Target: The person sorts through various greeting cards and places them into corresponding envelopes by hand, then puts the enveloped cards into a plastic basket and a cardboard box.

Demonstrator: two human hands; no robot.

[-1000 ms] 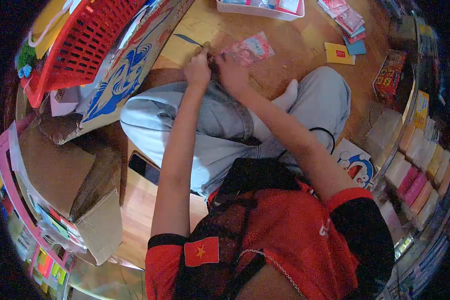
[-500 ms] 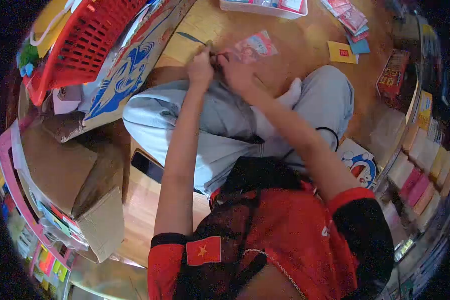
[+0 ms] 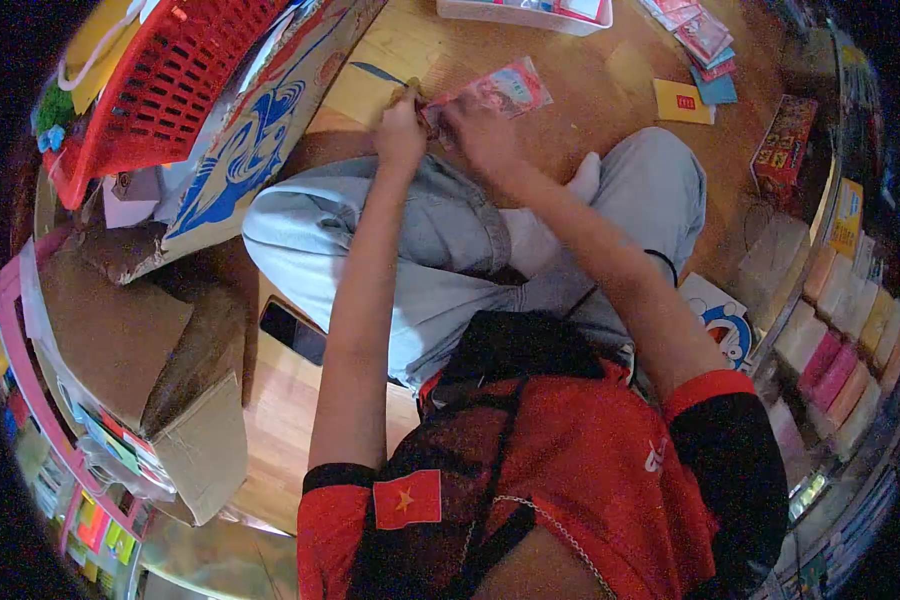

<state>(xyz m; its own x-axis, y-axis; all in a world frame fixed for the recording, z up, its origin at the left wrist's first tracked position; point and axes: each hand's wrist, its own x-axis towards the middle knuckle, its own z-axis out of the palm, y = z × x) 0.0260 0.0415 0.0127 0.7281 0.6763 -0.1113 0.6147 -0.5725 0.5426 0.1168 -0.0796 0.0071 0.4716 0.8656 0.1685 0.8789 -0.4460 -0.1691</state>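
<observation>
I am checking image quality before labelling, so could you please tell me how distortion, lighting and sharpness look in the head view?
Head view: strong fisheye bending with black corners, so the red basket and shelf edges curve; warm light, bright on the wooden floor; the left hand and right hand at the pink packet look slightly soft; the rim areas are dim and smeared.

My shirt [image 3: 570,470] is red with black sleeve cuffs and a yellow-starred red flag patch [image 3: 404,498]. My trousers [image 3: 440,250] are pale grey. The packet [image 3: 495,90] is pink and red, the basket [image 3: 160,85] red, the card [image 3: 682,102] yellow.
</observation>
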